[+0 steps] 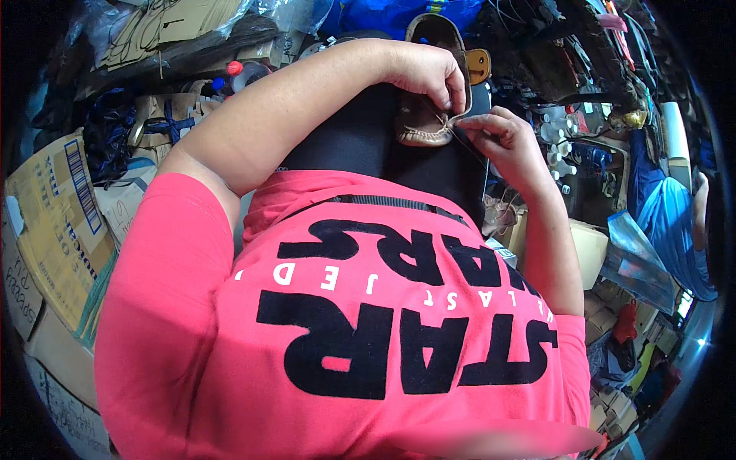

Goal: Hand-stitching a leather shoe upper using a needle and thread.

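A brown leather shoe (410,115) lies across my dark-clothed lap, its toe toward me, with puckered stitching along the toe seam. My left hand (435,77) reaches over from the left and grips the shoe's upper, its fingertips inside the opening beside the seam. At the shoe's right edge, my right hand (502,138) is closed in a pinch close to the stitches. A fine thread (469,146) runs from the seam near those fingertips and hangs down toward my lap. Whether a needle is between the fingers is too small to see.
An orange-tan piece with holes (479,67) sits beside the shoe. Several white-capped bottles (558,146) stand at the right. Left are a red-capped bottle (236,69) and cardboard boxes (57,218). A person in blue (665,211) is at the far right.
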